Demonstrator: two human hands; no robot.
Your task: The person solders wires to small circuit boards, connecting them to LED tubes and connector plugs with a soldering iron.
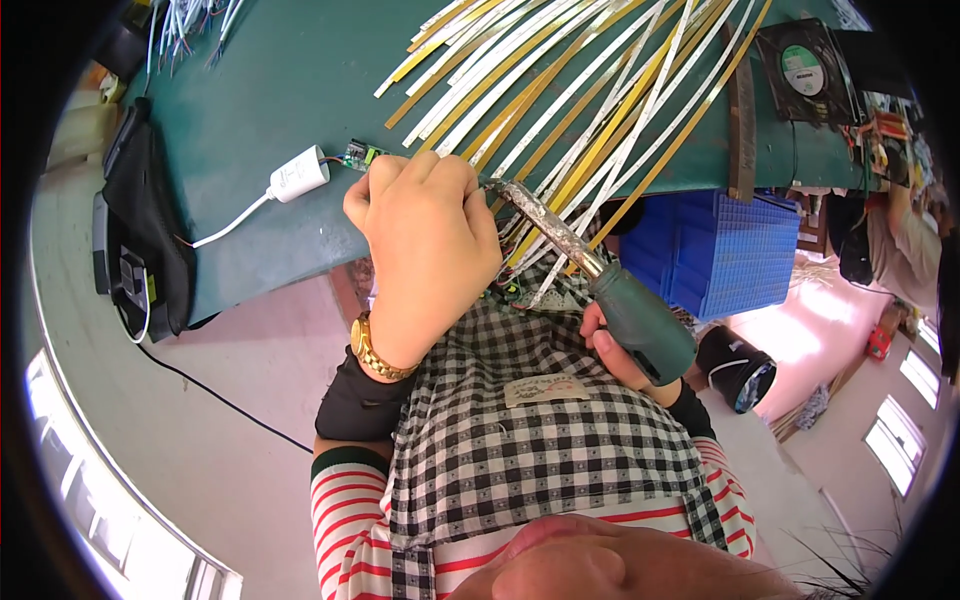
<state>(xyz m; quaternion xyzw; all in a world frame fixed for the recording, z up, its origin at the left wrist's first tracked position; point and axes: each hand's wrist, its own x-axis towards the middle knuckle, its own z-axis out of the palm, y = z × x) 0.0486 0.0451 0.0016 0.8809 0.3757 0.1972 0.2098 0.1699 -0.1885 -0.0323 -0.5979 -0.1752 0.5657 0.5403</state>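
My right hand [620,355] grips the dark green handle of a soldering iron [560,235], its fingers partly hidden behind the handle. The iron's stained metal shaft slants up and left, with its tip beside my left fingers. My left hand [425,240] is closed in a pinch over the table edge; its fingertips and whatever they pinch are hidden. Just past its knuckles a small green circuit board [362,154] sticks out, with wires running to a white cylindrical housing [300,173]. Long, thin white and yellow strips [560,90] fan across the table, passing behind the iron.
The green table [270,90] bears loose wires [190,25] at far left, a metal bar [740,130] and a black fan [805,70] at right. Blue crates [720,250] and a black bucket [735,365] stand below. Another person [905,235] is at far right.
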